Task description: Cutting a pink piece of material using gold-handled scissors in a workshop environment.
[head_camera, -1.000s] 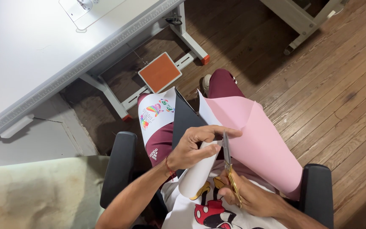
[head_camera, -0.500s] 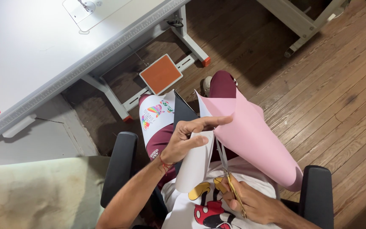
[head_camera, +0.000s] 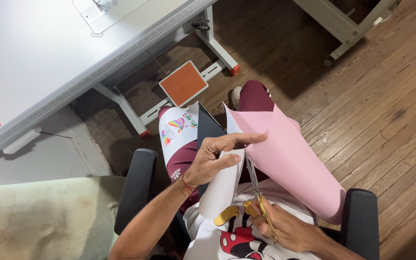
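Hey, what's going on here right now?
A person sits in an armchair over a wooden floor, cutting a pink sheet with gold-handled scissors. The right hand works the scissors, blades up into the sheet. The left hand pinches the sheet's edge beside the cut. A white table and an orange pedal lie ahead.

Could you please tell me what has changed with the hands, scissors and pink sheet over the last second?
The left hand slid up the pink sheet, fingers stretching toward its upper edge. The scissors in the right hand advanced slightly along the cut. Both grips stayed.
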